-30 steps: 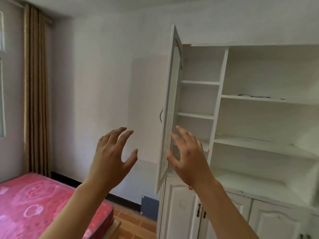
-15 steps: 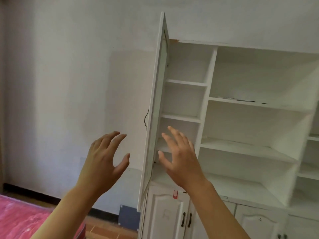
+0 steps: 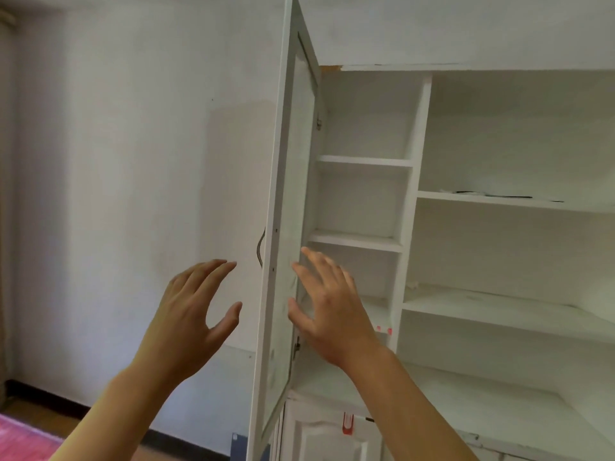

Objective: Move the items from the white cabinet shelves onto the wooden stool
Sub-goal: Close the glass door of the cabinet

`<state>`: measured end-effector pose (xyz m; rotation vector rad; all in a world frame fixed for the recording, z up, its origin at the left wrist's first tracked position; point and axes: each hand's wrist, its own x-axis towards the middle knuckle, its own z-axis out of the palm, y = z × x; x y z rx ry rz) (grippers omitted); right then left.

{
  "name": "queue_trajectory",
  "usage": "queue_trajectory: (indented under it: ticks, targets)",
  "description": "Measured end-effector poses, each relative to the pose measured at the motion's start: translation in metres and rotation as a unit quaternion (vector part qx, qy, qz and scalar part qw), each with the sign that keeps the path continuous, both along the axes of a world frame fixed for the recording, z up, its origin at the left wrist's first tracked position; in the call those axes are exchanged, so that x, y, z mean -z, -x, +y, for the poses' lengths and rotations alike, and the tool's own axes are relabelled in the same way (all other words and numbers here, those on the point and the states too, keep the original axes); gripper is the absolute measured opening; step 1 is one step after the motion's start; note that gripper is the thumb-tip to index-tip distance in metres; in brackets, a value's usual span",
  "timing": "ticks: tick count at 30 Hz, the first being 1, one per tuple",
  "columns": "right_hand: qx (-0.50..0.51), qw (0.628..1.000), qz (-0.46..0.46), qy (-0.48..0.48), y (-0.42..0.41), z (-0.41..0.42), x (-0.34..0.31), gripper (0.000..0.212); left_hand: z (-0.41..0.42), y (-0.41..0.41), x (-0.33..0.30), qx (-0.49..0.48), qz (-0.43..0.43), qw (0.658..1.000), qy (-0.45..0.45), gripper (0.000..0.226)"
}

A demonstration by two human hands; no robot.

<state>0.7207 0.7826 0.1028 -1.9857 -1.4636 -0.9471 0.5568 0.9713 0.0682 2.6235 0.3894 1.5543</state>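
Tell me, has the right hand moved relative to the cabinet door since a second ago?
Cannot tell: the right hand sits beside the door as before; the camera shifted.

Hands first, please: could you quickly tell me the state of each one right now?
Left hand: open, fingers spread, holding nothing.
Right hand: open, fingers spread, holding nothing.

You face a white cabinet [image 3: 412, 201] of painted wood, its finish matt and slightly scuffed, with chipped paint along 1 shelf edge [image 3: 512, 198]. Its open door [image 3: 286, 247] holds a frosted glass pane and a thin dark metal handle [image 3: 260, 247]. The wall [image 3: 133, 161] beside you looks matt, unevenly painted plaster.
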Motion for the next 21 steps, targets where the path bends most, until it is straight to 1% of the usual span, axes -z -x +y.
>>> queue_trajectory:
  ticks: [4,9,12,17,21]
  targets:
    - [-0.031,0.999,-0.022,0.004,-0.036,0.013,-0.001,0.057,0.007,-0.035,0.007,-0.013,-0.003,1.0,-0.014,0.068]
    - [-0.057,0.997,-0.049,0.006,-0.068,0.038,-0.005,0.058,0.023,-0.064,0.019,-0.031,0.015,0.999,-0.013,0.07]
    - [-0.072,0.994,-0.086,0.0,-0.083,0.057,-0.011,0.064,0.039,-0.082,0.021,-0.031,0.027,0.999,-0.025,0.071]
    - [-0.073,0.983,-0.166,0.028,-0.104,0.084,-0.024,0.077,0.07,-0.109,0.025,-0.003,0.042,0.998,-0.05,0.077]
    - [-0.067,0.972,-0.221,0.035,-0.117,0.103,-0.035,0.078,0.092,-0.134,0.024,0.017,0.037,0.995,-0.095,0.082]
